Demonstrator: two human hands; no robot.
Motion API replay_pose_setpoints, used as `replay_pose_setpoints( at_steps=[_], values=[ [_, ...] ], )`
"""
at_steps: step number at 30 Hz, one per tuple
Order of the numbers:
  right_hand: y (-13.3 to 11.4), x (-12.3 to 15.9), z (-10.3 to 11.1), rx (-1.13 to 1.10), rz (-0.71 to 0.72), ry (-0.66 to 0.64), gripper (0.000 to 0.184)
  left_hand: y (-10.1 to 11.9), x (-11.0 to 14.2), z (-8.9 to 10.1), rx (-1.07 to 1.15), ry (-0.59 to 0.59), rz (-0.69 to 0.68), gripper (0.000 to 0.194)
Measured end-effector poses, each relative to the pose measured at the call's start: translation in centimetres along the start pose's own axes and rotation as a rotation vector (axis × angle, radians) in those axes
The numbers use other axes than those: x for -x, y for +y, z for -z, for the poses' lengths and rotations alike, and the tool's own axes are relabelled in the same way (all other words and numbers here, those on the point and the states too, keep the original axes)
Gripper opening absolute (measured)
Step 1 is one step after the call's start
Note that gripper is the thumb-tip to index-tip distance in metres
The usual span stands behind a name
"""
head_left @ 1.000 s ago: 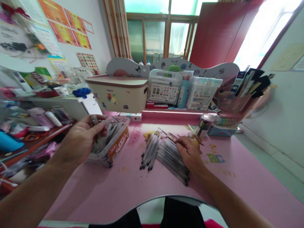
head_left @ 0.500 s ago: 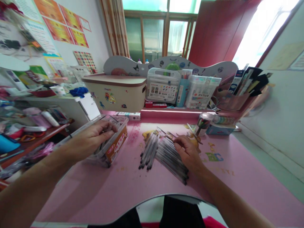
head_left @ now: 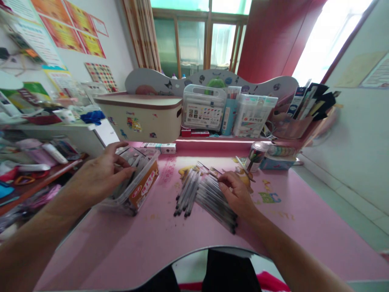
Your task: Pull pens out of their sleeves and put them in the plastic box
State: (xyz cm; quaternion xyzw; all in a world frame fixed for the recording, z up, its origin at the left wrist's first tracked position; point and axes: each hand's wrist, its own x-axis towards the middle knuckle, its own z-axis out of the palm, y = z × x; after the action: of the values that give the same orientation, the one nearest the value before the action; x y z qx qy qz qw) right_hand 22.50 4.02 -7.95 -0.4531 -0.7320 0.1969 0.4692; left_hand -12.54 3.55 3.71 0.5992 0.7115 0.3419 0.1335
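Note:
A clear plastic pen box [head_left: 142, 187] with an orange label lies on the pink desk [head_left: 170, 239], holding several grey pens. My left hand [head_left: 101, 174] rests on top of the pens in the box, fingers spread flat. To the right lie two piles of grey pens [head_left: 186, 191] with black tips. My right hand [head_left: 235, 194] lies on the right-hand pile [head_left: 212, 202], fingers curled and pinched on pens near their upper ends.
A cream storage box [head_left: 142, 115], clear marker cases [head_left: 203, 107], a blue pen cup and a small can [head_left: 255, 156] of coloured pencils stand along the back of the desk. A cluttered shelf [head_left: 36, 150] is at the left. A red door stands behind.
My left hand slid over the box's pens and now lies flatter with fingers spread. My right hand stayed on the right pile. The view shifted slightly.

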Motion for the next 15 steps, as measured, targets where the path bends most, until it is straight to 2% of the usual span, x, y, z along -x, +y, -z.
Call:
replay_pose_setpoints(
  at_steps=[2,4,6,8,9,11,13,15],
  values=[
    [0.0,0.0,0.0,-0.008,-0.001,-0.004,0.008,0.4,0.6,0.3,-0.156,0.007,-0.096,0.056],
    [0.0,0.0,0.0,-0.006,0.002,-0.002,0.008,1.2,1.8,0.5,-0.254,0.085,-0.182,0.043],
    [0.0,0.0,0.0,0.001,0.006,0.007,0.008,2.4,3.5,0.2,-0.192,0.2,-0.253,0.035],
    [-0.1,0.0,0.0,0.005,0.011,0.016,0.007,3.6,5.2,-1.0,-0.037,0.22,-0.335,0.028],
    [-0.1,0.0,0.0,0.004,0.012,0.018,0.007,4.2,5.9,-2.0,0.06,0.163,-0.364,0.022],
    [-0.2,-0.1,0.0,-0.003,0.011,0.017,0.008,4.7,6.7,-4.5,0.16,-0.092,-0.388,0.014],
    [-0.1,-0.1,0.0,-0.014,0.008,0.014,0.008,4.5,6.4,-7.5,0.113,-0.292,-0.409,0.014],
    [-0.1,-0.2,0.0,-0.022,0.009,0.009,0.007,3.6,5.3,-10.2,-0.017,-0.361,-0.369,0.017]
  ],
)
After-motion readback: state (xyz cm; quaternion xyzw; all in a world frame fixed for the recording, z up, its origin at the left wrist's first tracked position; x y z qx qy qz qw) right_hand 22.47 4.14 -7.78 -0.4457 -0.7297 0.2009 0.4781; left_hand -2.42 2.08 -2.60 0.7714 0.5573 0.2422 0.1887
